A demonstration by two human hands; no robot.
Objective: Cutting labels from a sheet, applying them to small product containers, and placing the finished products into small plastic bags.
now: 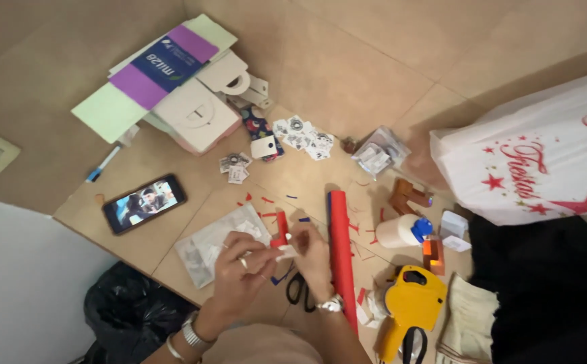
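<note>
Floor: beige tiles (347,61), cardboard sheet (138,168) littered with paper scraps.
Left hand (239,269): pinching a small white piece (285,253), seemingly paper.
Right hand (310,256): pinching it too.

A phone (144,203) is laid near the floor's (347,61) left edge; flattened boxes (172,81) and a white bag (536,162) are placed farther back.

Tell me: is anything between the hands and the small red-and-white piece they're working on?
Nothing visible. Both the left hand and the right hand already pinch the red-and-white piece between them. The red roll lies just beyond the right hand, and the scissors lie under the hands, neither in between.
</note>
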